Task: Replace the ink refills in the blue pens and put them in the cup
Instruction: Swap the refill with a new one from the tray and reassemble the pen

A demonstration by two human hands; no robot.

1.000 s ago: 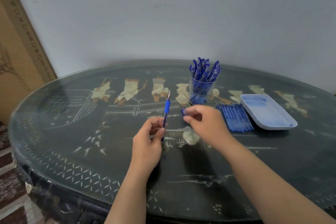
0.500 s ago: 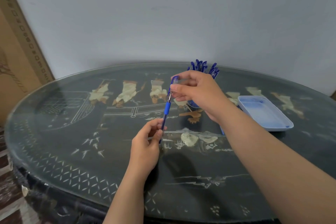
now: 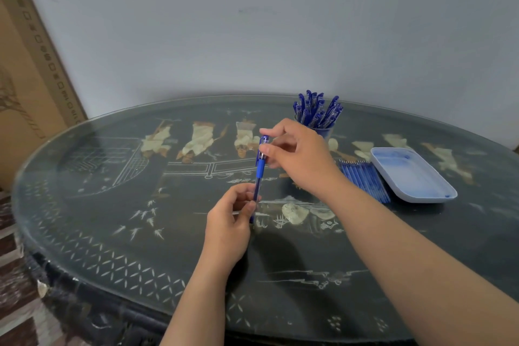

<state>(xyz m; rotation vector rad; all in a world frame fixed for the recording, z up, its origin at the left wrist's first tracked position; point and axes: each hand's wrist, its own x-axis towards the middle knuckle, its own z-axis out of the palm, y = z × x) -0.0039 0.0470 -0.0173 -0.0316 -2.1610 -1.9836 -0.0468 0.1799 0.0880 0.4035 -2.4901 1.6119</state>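
Above the middle of the tabletop [image 3: 92, 213], a blue pen [image 3: 259, 170] is held nearly upright: its lower barrel is gripped by the left hand [image 3: 229, 229], its cap pinched by the right hand [image 3: 300, 159].

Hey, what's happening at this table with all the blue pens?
A person is working on one blue pen, held upright over the table. The left hand grips its lower barrel, while the right hand pinches the cap at the top, seemingly seating it. Behind the hands, a cup is packed with capped pens. To the right, a row of refills lies beside a pale blue tray.
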